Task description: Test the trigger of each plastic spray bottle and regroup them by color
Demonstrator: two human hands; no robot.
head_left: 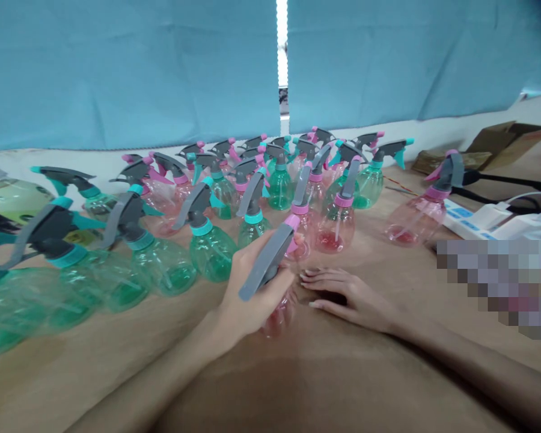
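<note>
My left hand [256,288] is wrapped round the neck of a pink spray bottle [279,316] with a grey and pink trigger head, near the middle of the table. The bottle stands close to upright, its lower body showing below my fingers. Just right of it, my right hand [342,294] lies palm down on the brown tabletop [333,379], fingers stretched toward the bottle and holding nothing. Behind my hands stand more pink spray bottles [336,231]. Green spray bottles [214,252] with turquoise collars line up to the left.
Another pink bottle [417,216] stands apart at the right, beside a white power strip [464,219] with plugged-in chargers and black cables. An opened cardboard box [500,144] sits behind it. A large clear jug [13,195] is at far left. Blue cloth [117,72] hangs behind the table.
</note>
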